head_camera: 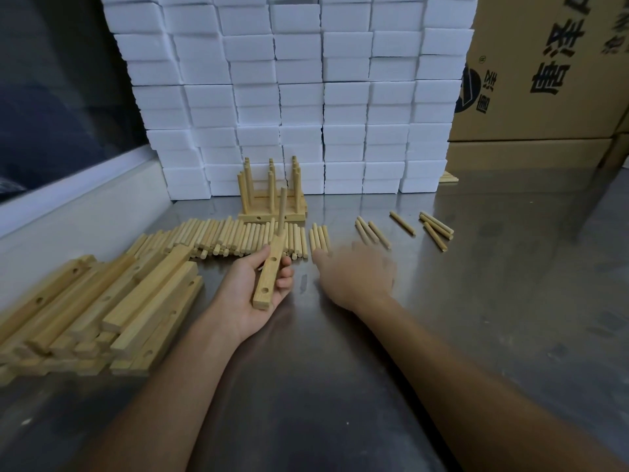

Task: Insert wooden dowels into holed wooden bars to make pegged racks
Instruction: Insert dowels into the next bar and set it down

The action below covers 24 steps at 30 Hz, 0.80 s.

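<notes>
On the grey steel table (442, 301), seen from the head camera, the left hand (253, 287) grips a pale holed wooden bar (270, 270) hole-side up, probably so its one upright round wooden dowel (281, 212) stays seated and two holes stay free. The blurred right hand (354, 274) reaches, fingers seemingly spread and empty, toward the loose row of dowels (238, 236); finished pegged racks (272, 195) stand behind

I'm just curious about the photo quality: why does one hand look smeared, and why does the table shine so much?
Head view: the right hand is motion-blurred, reaching over the table toward the loose dowels; the left hand gripping the holed bar is sharp. The metal table mirrors the white foam blocks as pale glare. The wide lens bends the edges.
</notes>
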{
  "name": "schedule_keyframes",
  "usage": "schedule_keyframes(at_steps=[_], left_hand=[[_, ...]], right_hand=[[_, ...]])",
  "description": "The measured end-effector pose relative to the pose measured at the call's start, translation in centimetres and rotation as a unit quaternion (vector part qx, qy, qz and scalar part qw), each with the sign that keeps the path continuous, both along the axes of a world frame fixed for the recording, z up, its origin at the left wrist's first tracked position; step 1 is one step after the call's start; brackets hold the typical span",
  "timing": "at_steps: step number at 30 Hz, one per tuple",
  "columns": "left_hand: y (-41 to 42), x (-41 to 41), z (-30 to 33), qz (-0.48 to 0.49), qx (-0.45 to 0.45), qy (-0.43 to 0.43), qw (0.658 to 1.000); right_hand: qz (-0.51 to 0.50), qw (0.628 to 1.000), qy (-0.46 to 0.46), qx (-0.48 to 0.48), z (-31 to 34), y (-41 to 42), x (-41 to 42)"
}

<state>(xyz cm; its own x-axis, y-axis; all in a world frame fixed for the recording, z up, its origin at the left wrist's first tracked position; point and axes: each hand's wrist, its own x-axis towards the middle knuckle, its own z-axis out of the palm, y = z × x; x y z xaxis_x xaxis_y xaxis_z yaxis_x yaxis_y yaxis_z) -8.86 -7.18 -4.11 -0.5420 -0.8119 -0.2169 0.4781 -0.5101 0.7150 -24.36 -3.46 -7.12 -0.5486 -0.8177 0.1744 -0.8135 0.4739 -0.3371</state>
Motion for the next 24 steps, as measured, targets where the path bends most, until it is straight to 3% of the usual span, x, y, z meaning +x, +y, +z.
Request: schedule_keyframes(at_steps=[5, 10, 24], left_hand=[[0.0, 0.0, -0.1, -0.001, -0.004, -0.001, 1.0], [-0.1, 0.0, -0.1, -0.004, -0.006, -0.001, 1.0], [0.1, 0.0, -0.1, -0.002, -0.002, -0.004, 1.0]], right_hand=[[0.013, 0.999, -0.008, -0.038, 0.1, 0.1, 0.2], [0.075, 0.997, 0.02, -0.002, 0.1, 0.3, 0.4], [-0.034, 0.994, 0.021, -0.106, 1.4, 1.4, 0.6]])
